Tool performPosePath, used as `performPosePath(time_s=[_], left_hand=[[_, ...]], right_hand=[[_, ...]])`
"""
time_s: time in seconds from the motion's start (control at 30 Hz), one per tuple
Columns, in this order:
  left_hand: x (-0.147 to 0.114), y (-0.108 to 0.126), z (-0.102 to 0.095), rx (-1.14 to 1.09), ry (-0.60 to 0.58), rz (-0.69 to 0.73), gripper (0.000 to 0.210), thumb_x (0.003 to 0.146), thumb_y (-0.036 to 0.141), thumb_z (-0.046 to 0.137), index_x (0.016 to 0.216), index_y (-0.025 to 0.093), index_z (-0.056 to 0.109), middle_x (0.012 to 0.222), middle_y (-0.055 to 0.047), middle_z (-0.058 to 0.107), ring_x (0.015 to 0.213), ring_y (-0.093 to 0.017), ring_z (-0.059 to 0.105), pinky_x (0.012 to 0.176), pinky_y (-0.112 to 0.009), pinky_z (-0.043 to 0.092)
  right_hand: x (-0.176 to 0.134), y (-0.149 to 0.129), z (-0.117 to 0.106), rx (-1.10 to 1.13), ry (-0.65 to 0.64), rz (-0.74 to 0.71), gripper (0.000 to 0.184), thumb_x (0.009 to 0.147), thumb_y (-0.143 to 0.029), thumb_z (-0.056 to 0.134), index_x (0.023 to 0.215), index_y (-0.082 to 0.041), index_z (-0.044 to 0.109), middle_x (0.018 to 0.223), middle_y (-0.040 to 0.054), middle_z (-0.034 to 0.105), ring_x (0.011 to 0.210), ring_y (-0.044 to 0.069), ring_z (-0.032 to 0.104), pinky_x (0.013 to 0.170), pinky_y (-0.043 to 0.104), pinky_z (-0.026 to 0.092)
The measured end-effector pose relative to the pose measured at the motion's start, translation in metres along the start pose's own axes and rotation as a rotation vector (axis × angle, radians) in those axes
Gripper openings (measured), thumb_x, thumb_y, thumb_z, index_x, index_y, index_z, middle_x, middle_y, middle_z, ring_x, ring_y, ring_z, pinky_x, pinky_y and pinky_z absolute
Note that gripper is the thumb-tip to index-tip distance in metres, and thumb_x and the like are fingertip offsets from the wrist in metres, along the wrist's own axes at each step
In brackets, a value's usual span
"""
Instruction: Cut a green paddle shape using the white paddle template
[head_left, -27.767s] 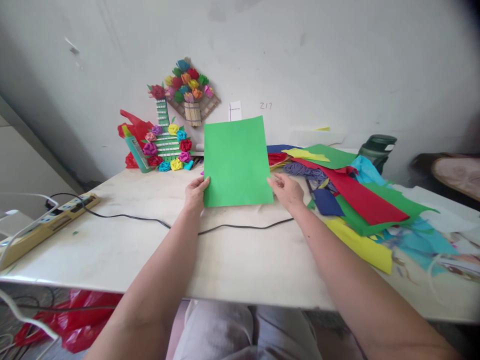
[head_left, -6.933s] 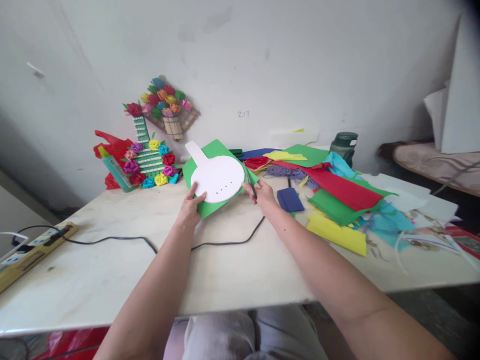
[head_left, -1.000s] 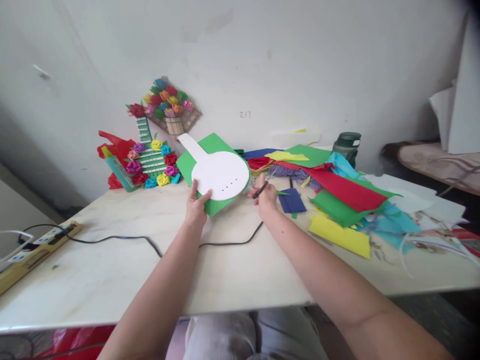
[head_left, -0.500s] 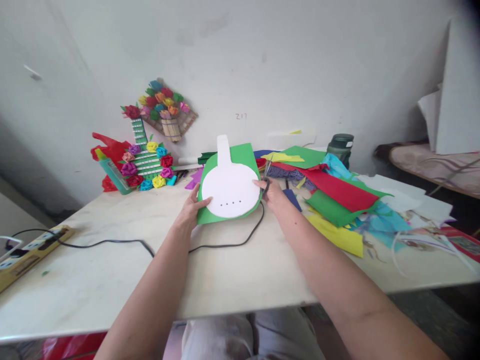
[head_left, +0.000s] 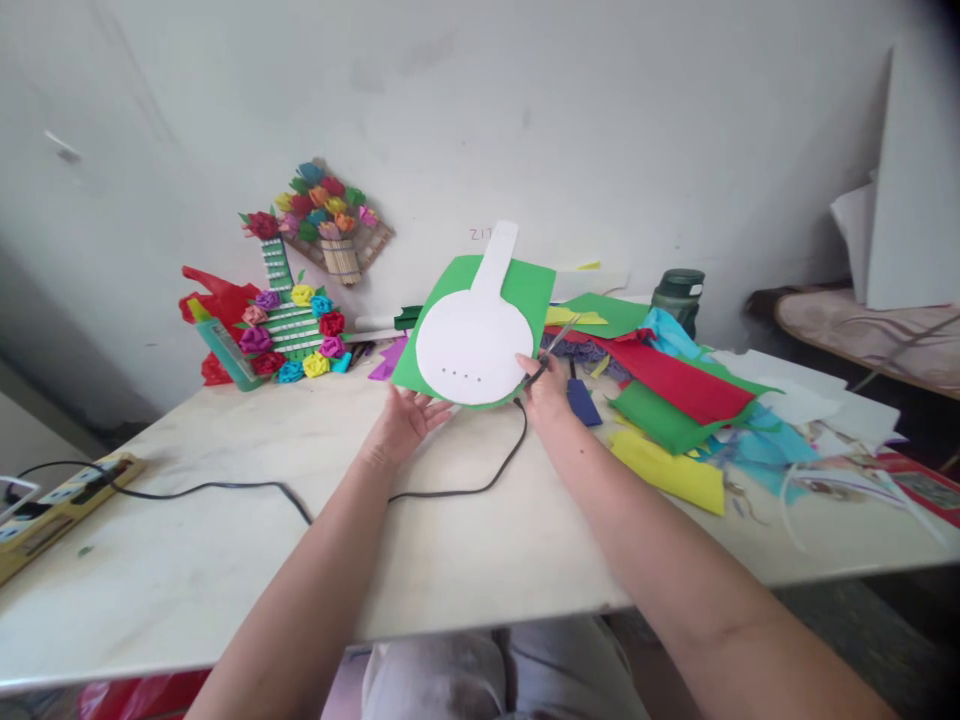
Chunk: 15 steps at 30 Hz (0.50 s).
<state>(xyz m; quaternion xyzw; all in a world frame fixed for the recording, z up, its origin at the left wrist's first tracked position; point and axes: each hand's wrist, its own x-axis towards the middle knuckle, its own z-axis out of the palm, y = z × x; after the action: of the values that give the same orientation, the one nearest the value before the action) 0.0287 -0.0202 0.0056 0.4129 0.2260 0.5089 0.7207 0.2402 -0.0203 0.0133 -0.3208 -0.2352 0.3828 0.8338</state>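
Note:
A white guitar-shaped cut-out (head_left: 474, 345) with a row of several small dots lies against a green sheet (head_left: 450, 283), tilted up above the table. My right hand (head_left: 546, 388) pinches both at their lower right edge, thumb on the white piece. Scissors (head_left: 559, 338) hang in the same hand, blades pointing up and right. Below the sheet's lower left edge, my left hand (head_left: 405, 422) is palm up with its fingers stretched out. Whether its fingertips touch the sheet I cannot tell.
Coloured paper scraps (head_left: 675, 385) are heaped at the right beside a dark green bottle (head_left: 677, 298). A glue bottle (head_left: 225, 345) and a flower-decorated guitar model (head_left: 296, 325) stand at the left. A black cable (head_left: 465, 492) crosses the table from a power strip (head_left: 67, 505).
The cut-out and green sheet have risen and turned clockwise, shifting slightly right. My left hand has let go of their left edge and turned palm up. The scissors now lean further right.

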Motion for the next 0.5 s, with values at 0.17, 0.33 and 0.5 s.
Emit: performPosePath(time_s=[0.17,0.33,0.5], left_hand=[[0.004,-0.022,0.017,0.035,0.055,0.136,0.035,0.073,0.020,0.065,0.107,0.017,0.059,0.107,-0.009,0.064,0.101,-0.023,0.059,0.089,-0.035,0.047],[0.007,-0.017,0.016,-0.047,0.170,0.283,0.041,0.070,0.013,0.067,0.110,0.019,0.057,0.115,-0.007,0.061,0.109,-0.022,0.054,0.087,-0.029,0.049],[0.008,-0.004,0.000,-0.039,0.237,0.268,0.036,0.068,0.006,0.065,0.102,0.015,0.061,0.110,-0.008,0.063,0.094,-0.020,0.062,0.077,-0.026,0.053]], right_hand=[[-0.018,0.002,0.007,-0.093,-0.018,0.040,0.038,0.052,-0.023,0.066,0.086,-0.020,0.049,0.074,-0.0035,0.061,0.058,0.010,0.055,0.052,0.021,0.046],[-0.033,0.001,0.012,-0.215,-0.097,0.055,0.040,0.052,-0.029,0.068,0.086,-0.020,0.050,0.071,-0.0040,0.058,0.055,0.009,0.051,0.042,0.018,0.038],[-0.029,0.001,0.010,-0.253,-0.139,0.034,0.038,0.053,-0.032,0.068,0.084,-0.019,0.050,0.067,-0.0050,0.055,0.048,0.007,0.045,0.038,0.018,0.034]])
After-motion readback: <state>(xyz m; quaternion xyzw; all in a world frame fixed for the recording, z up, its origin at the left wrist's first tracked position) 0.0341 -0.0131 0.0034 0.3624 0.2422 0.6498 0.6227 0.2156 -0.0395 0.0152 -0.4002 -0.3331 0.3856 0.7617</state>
